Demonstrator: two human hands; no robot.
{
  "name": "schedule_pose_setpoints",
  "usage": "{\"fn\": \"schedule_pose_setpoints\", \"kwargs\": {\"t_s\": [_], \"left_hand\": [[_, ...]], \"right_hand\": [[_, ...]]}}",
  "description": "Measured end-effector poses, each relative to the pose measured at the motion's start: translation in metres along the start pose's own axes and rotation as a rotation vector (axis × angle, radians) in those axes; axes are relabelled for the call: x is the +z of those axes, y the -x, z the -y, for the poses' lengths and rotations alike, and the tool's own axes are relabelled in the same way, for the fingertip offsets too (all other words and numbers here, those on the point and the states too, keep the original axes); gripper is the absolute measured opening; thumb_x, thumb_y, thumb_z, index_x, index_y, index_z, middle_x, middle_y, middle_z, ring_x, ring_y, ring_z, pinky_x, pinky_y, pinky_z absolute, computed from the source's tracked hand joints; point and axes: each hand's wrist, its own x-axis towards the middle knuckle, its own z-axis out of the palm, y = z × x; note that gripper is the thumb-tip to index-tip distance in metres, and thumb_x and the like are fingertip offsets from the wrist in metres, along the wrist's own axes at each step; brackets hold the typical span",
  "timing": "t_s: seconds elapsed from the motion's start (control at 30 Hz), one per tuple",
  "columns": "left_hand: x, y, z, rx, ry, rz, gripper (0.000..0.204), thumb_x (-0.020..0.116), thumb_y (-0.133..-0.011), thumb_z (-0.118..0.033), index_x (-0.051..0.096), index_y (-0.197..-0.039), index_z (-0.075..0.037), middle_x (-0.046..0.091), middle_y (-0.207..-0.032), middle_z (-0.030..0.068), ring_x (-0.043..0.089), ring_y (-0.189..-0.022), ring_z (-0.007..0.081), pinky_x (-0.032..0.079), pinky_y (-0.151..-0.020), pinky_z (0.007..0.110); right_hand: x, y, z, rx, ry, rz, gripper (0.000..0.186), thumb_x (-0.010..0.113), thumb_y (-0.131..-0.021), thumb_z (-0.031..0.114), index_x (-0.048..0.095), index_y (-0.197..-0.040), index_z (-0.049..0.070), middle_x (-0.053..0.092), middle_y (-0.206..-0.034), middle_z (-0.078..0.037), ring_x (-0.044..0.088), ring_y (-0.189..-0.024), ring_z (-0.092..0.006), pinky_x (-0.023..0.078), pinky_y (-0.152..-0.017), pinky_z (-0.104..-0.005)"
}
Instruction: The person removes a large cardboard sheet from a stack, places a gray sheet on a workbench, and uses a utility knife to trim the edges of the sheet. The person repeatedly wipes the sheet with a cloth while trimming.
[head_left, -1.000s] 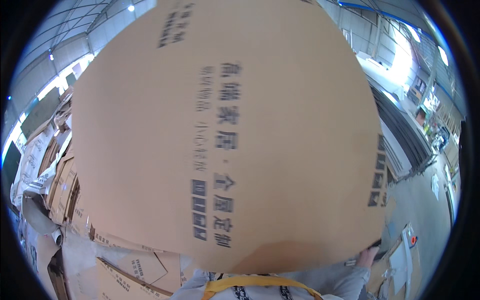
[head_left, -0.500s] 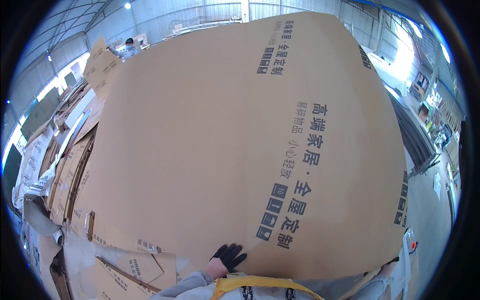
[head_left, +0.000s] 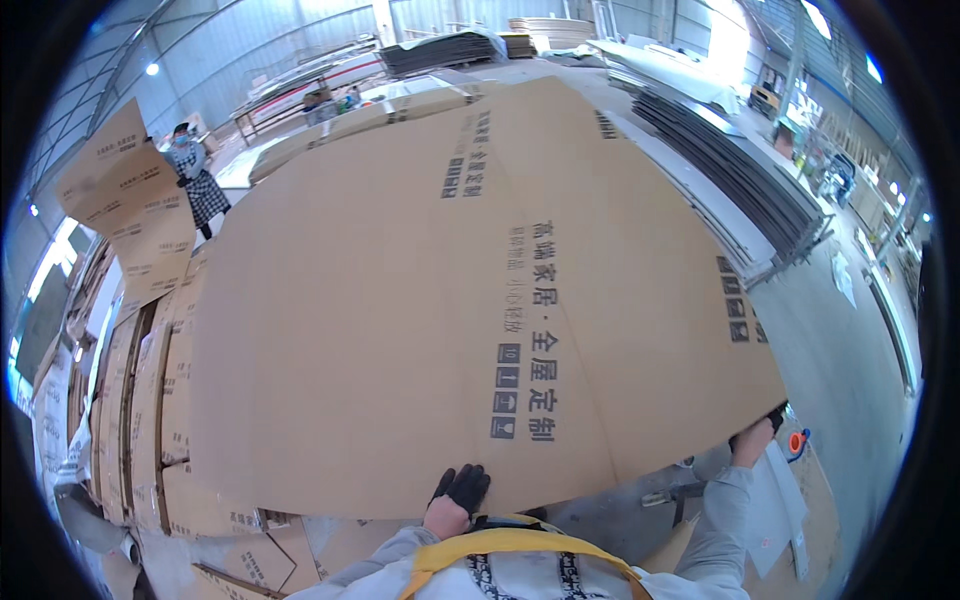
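Observation:
A very large brown cardboard sheet [head_left: 350, 330] with dark print spreads out before me, its near edge close to my body. My left hand [head_left: 462, 488], in a black glove, lies on top of the sheet at that near edge with its fingers stretched out. At the near right corner my right hand [head_left: 758, 436], also gloved in black, is closed on the sheet's edge. Most of its fingers are hidden by the cardboard and the angle.
Cardboard stacks [head_left: 145, 400] stand at the left. Beyond them a person [head_left: 190, 165] holds another cardboard sheet [head_left: 130, 200]. Dark panels [head_left: 720, 170] are stacked at the right. An orange tape roll [head_left: 797, 442] lies near my right hand, beside a white board [head_left: 765, 510].
The sheet has swung and dropped lower, its far edge coming down to reveal the stacks behind. My right hand has come into view at the corner. My left hand stays on the near edge.

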Motion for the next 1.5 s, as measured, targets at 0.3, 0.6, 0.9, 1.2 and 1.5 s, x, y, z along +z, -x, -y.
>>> {"fn": "schedule_pose_setpoints", "kwargs": {"t_s": [0.3, 0.6, 0.9, 1.2, 1.5], "left_hand": [[-0.037, -0.046, -0.045, -0.002, 0.054, 0.017, 0.061, 0.064, -0.071, -0.012, 0.052, -0.13, -0.004, 0.051, -0.133, 0.0195, 0.049, -0.124, 0.0354, 0.036, -0.106, 0.047], [0.041, -0.063, -0.035, -0.109, 0.122, 0.101, 0.056, 0.06, -0.079, -0.019, 0.049, -0.133, -0.009, 0.042, -0.142, 0.0194, 0.04, -0.131, 0.0363, 0.028, -0.109, 0.05], [0.053, -0.09, -0.03, -0.224, 0.094, 0.038, 0.062, 0.058, -0.085, -0.028, 0.037, -0.142, -0.015, 0.031, -0.149, 0.0183, 0.026, -0.137, 0.039, 0.021, -0.11, 0.057], [0.104, -0.111, -0.038, -0.5, -0.34, 0.235, 0.059, 0.049, -0.093, -0.022, 0.029, -0.148, -0.018, 0.022, -0.153, 0.0214, 0.018, -0.141, 0.0413, 0.022, -0.107, 0.062], [0.132, -0.124, -0.084, -0.859, -0.311, 0.522, 0.064, 0.038, -0.094, -0.015, 0.013, -0.152, -0.028, 0.013, -0.156, 0.0188, 0.017, -0.14, 0.0452, 0.024, -0.102, 0.067]], "right_hand": [[-0.027, 0.042, 0.121, -0.435, -0.549, -0.261, 0.044, 0.064, -0.074, 0.008, 0.054, -0.115, -0.004, 0.055, -0.114, -0.024, 0.05, -0.106, -0.0431, 0.037, -0.095, -0.0512], [-0.09, -0.028, 0.182, -0.547, -0.429, -0.646, 0.064, 0.074, -0.065, 0.014, 0.051, -0.123, -0.002, 0.05, -0.125, -0.02, 0.045, -0.119, -0.0396, 0.033, -0.101, -0.0507], [-0.116, -0.142, 0.241, -1.291, -0.191, -0.33, 0.045, 0.067, -0.059, 0.011, 0.07, -0.103, 0.014, 0.064, -0.085, -0.006, 0.061, -0.074, -0.0267, 0.05, -0.063, -0.0372], [-0.012, -0.425, 0.113, -0.224, -0.991, -0.082, 0.011, 0.061, -0.081, 0.008, 0.068, -0.083, 0.0, 0.068, -0.077, -0.007, 0.062, -0.072, -0.0164, 0.049, -0.064, -0.0345], [0.188, -0.528, -0.063, 0.347, -1.286, -0.285, 0.029, 0.055, -0.088, 0.021, 0.068, -0.099, -0.003, 0.07, -0.095, -0.015, 0.066, -0.088, -0.0299, 0.05, -0.077, -0.04]]}}
